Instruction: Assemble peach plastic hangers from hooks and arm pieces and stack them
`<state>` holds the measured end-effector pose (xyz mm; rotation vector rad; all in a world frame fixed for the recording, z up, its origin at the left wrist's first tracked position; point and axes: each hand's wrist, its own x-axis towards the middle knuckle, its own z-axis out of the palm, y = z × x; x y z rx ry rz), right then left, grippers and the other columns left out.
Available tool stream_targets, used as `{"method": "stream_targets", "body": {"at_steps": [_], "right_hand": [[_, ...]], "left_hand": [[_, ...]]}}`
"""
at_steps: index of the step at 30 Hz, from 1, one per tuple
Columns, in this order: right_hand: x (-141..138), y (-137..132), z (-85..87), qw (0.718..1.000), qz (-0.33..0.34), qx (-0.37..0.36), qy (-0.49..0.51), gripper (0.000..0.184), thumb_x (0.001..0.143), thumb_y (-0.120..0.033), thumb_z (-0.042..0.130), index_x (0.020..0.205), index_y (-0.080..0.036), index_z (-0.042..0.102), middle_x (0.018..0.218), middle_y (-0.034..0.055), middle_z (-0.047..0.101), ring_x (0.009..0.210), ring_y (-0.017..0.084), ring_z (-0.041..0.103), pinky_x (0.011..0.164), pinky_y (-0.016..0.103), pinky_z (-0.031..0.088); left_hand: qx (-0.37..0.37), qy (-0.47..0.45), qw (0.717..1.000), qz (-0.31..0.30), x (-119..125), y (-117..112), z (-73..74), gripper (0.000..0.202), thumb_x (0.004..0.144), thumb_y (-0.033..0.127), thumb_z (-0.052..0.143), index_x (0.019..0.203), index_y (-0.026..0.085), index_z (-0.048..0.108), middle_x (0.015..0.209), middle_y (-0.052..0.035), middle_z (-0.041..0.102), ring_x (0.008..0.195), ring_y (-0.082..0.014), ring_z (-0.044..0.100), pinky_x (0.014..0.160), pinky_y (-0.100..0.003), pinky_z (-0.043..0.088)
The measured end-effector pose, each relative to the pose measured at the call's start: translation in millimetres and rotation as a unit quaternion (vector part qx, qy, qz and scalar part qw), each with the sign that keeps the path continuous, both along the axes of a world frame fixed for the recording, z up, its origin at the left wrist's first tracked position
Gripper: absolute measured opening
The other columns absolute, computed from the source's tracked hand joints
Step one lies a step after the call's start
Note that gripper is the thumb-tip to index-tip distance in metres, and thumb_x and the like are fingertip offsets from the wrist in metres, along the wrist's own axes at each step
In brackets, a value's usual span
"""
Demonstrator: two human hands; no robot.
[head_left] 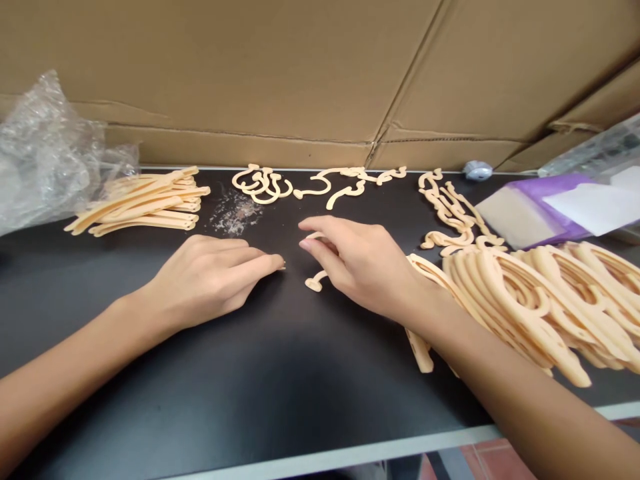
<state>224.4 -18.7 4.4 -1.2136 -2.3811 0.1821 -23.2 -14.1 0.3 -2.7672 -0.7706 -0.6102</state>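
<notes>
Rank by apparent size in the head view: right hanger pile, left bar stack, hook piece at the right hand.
1. hanger pile, though nearest the camera
2. bar stack
3. hook piece, partly under the right hand

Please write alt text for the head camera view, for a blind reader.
Two bare hands rest on a black table; the right hand holds a small curved peach plastic piece, the left hand lies palm down. Piles of similar peach parts lie around them.
</notes>
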Motion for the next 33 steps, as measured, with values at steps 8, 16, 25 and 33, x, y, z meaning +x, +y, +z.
{"method": "stream_targets", "body": {"at_steps": [8, 16, 25, 33], "right_hand": [[-1, 0, 7.8, 0.999, -0.034, -0.006, -0.033, 0.029, 0.107, -0.038, 0.042, 0.105, -0.019, 0.064, 0.078, 0.0018, 0.071, 0.062, 0.016, 0.059, 0.062, 0.026, 0.037], [4, 0, 7.3, 0.997, 0.052, 0.022, 0.055, 0.023, 0.107, -0.033, 0.043, 0.099, -0.022, 0.062, 0.078, -0.002, 0.065, 0.064, 0.011, 0.053, 0.064, 0.021, 0.037], [1, -3, 2.7, 0.994, 0.086, 0.006, 0.063, 0.022, 0.107, -0.031, 0.044, 0.099, -0.021, 0.061, 0.085, 0.0017, 0.065, 0.069, 0.012, 0.058, 0.067, 0.024, 0.04], [-7, -3, 4.1, 0.951, 0.067, -0.218, 0.208, 0.015, 0.09, -0.013, 0.061, 0.102, -0.022, 0.061, 0.078, -0.0047, 0.066, 0.068, 0.01, 0.061, 0.066, 0.021, 0.046]], "left_hand": [[0.044, 0.009, 0.999, -0.027, 3, -1, 3.0, 0.015, 0.098, 0.021, 0.056, 0.102, 0.02, 0.07, 0.079, -0.0012, 0.076, 0.061, -0.0163, 0.067, 0.052, -0.028, 0.043], [0.006, 0.015, 1.0, -0.004, 2, -2, 1.7, 0.018, 0.101, 0.021, 0.053, 0.103, 0.018, 0.07, 0.071, -0.002, 0.071, 0.059, -0.0169, 0.065, 0.053, -0.028, 0.042], [0.01, 0.022, 1.0, -0.012, 7, -4, -1.3, 0.02, 0.101, 0.019, 0.052, 0.1, 0.017, 0.072, 0.084, -0.0039, 0.076, 0.073, -0.0185, 0.069, 0.064, -0.03, 0.049], [0.001, -0.027, 0.999, -0.023, 8, -6, -8.1, 0.017, 0.099, 0.015, 0.056, 0.1, 0.015, 0.073, 0.088, -0.0052, 0.077, 0.075, -0.0195, 0.069, 0.067, -0.031, 0.053]]}}
